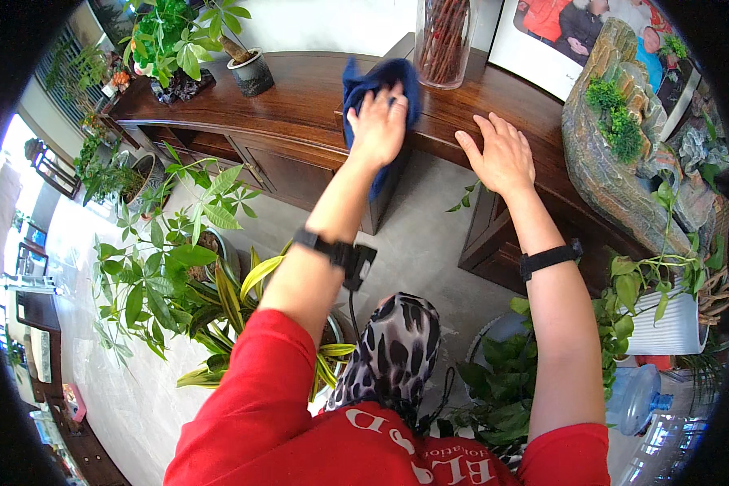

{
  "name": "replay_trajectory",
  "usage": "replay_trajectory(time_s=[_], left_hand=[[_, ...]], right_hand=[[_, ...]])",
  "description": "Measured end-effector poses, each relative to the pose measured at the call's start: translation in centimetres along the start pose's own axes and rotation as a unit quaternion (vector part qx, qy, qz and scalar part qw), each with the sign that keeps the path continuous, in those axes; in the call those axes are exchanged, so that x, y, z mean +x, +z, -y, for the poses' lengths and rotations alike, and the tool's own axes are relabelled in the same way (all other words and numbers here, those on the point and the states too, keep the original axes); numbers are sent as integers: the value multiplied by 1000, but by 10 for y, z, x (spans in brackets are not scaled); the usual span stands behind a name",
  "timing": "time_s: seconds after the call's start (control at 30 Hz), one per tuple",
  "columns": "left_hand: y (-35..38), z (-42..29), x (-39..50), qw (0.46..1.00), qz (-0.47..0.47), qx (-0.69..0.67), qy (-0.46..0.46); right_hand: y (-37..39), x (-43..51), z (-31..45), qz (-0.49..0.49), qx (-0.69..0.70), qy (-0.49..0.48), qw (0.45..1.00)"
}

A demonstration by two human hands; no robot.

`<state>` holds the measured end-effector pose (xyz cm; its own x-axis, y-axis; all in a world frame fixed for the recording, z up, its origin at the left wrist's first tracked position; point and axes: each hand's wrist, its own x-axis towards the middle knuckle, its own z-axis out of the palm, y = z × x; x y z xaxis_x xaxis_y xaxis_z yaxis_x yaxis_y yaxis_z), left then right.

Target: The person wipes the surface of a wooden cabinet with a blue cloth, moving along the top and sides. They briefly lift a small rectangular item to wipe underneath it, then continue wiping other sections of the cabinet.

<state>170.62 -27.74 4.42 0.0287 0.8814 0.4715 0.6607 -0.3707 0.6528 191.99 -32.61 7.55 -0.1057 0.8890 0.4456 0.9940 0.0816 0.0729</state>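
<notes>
A dark blue cloth point(410, 91) lies bunched under my left hand point(379, 118), on the dark wooden cabinet top point(304, 76) near a step between two sections. My left palm presses down on it, blurred, and a fold of the cloth hangs over the front edge. To the right, my right hand point(499, 152) rests on the wood of the adjoining section point(462, 112), palm down, fingers spread, holding nothing. Just behind the cloth stands a clear glass vase point(444, 45) filled with reddish-brown sticks.
A small potted plant point(251, 73) stands left on the cabinet, beside a green ornament point(164, 42). A rock-like fountain point(613, 140) and a framed photo point(531, 48) are at right. Leafy potted plants point(158, 285) crowd the floor left of my legs; a water bottle point(632, 398) lies right.
</notes>
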Motion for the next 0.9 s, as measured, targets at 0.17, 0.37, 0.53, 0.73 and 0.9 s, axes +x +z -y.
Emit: replay_trajectory(time_s=[0.17,0.37,0.53,0.73,0.9], left_hand=[[16,10,60,960,154,232,25],[24,32,142,924,284,248,-60],[11,26,133,885,341,316,27],[-10,31,108,862,367,331,111],[-4,36,178,964,201,-72,-158]], right_hand=[[2,0,-3,-1,5,-2,1000],[2,0,-4,6,20,2,1000],[-3,0,-2,22,27,0,999],[-1,-3,0,17,14,-11,1000],[0,-4,-2,14,17,-22,1000]])
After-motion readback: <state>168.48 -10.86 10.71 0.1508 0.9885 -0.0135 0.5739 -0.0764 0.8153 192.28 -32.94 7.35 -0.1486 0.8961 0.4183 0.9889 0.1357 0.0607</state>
